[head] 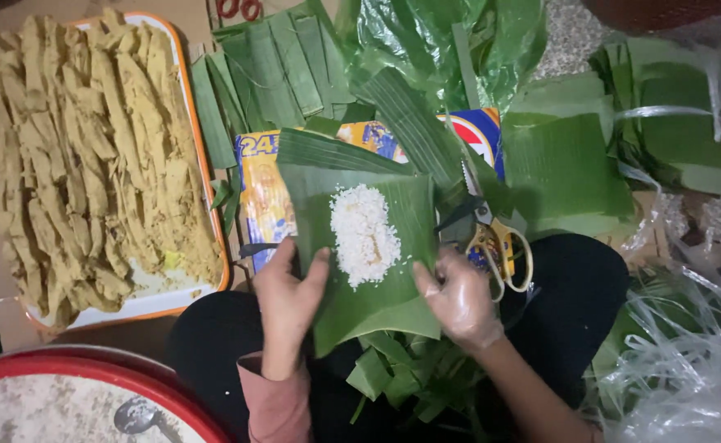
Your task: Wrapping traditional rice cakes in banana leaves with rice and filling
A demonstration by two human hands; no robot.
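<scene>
A green banana leaf lies across my lap with a small heap of white rice on its middle. My left hand grips the leaf's left edge, thumb on top. My right hand, in a thin clear glove, holds the leaf's right edge. Both hands are beside the rice, not touching it.
A white tray with an orange rim at the left holds several yellowish strips. A red-rimmed basin of rice with a spoon sits at the bottom left. Yellow-handled scissors, stacks of cut leaves and clear plastic bags surround me.
</scene>
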